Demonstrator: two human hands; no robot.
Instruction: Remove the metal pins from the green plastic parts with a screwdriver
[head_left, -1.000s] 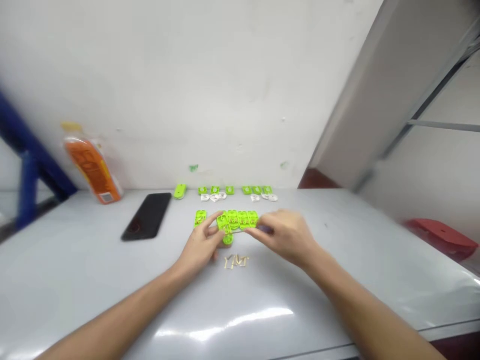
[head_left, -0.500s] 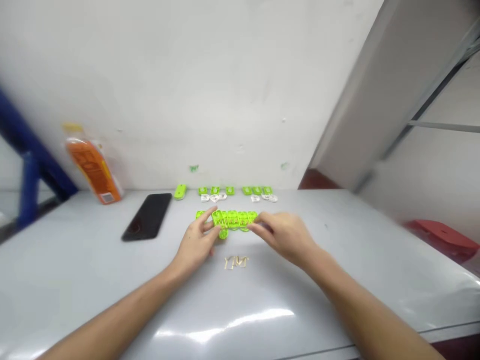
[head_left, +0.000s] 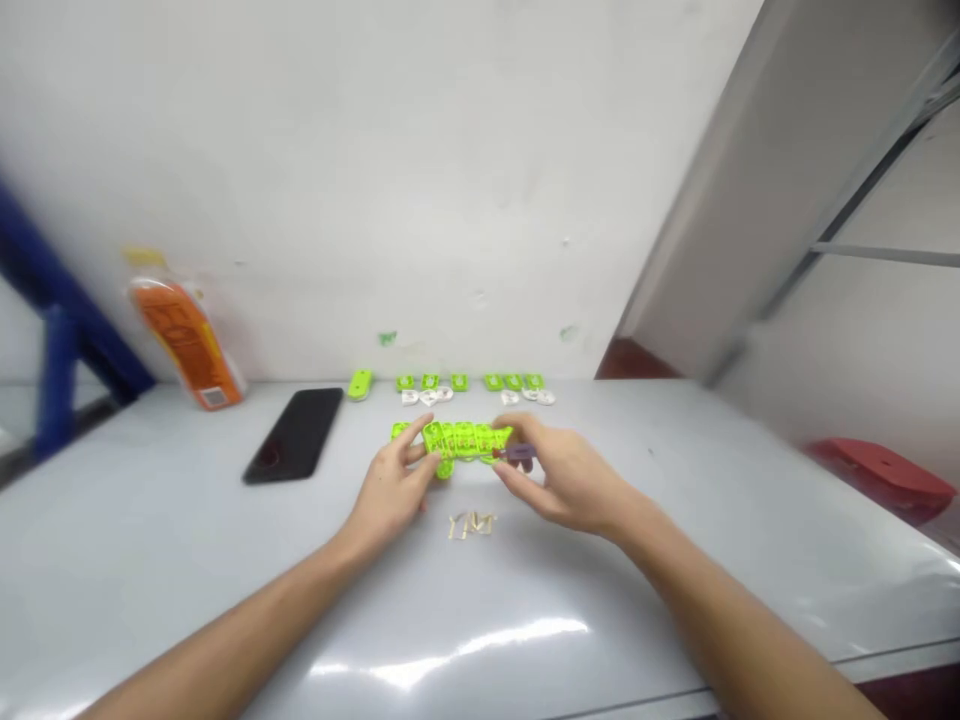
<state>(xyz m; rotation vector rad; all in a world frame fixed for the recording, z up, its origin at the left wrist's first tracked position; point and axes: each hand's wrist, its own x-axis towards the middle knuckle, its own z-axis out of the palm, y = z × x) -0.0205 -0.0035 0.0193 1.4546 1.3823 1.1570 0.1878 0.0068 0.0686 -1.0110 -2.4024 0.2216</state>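
My left hand (head_left: 397, 480) is closed on the left end of a row of joined bright green plastic shells (head_left: 465, 440), thumb in front and fingers behind. My right hand (head_left: 562, 470) is at the row's right end, thumb below and index finger above. Between its fingers is a small purple piece (head_left: 519, 453) with a reddish tip against the green shells; its full shape is hidden. Another green part (head_left: 400, 430) shows behind my left fingers. Several thin gold-coloured metal strips (head_left: 472, 524) lie on the table just below the hands.
Along the wall stand several small green shells (head_left: 513, 381) with white oval pieces (head_left: 429, 397) before them. A green case (head_left: 360, 384), a black phone (head_left: 295, 435) and an orange bottle (head_left: 184, 335) are to the left. A red stool (head_left: 881, 475) is beyond the table's right edge.
My right thumb and index finger have spread apart, and the purple piece now shows between them. My left hand and the green row have stayed nearly in place.
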